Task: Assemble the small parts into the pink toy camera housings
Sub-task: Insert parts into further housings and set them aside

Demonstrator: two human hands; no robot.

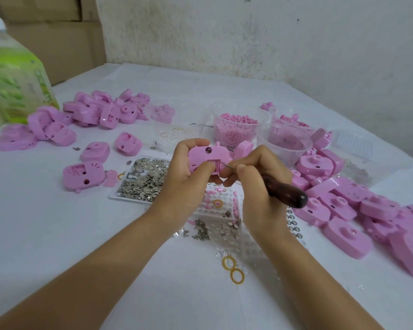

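My left hand [185,169] grips a pink toy camera housing [206,156] above the table's middle, thumb pressed near its square opening. My right hand [255,184] holds a pick tool with a dark wooden handle [285,190]. Its thin metal tip [229,166] touches the housing at that opening. A white tray of small grey metal parts [143,179] lies just left of my hands. Under my hands sits a white pitted tray [221,210] with tiny pink pieces and a yellow ring.
Pink housings are heaped at the back left [100,110] and along the right [358,206]. Clear tubs stand behind, one filled with pink pellets [235,127]. A green bottle [17,77] stands far left. Two yellow rings [233,269] and loose metal bits lie near my wrists.
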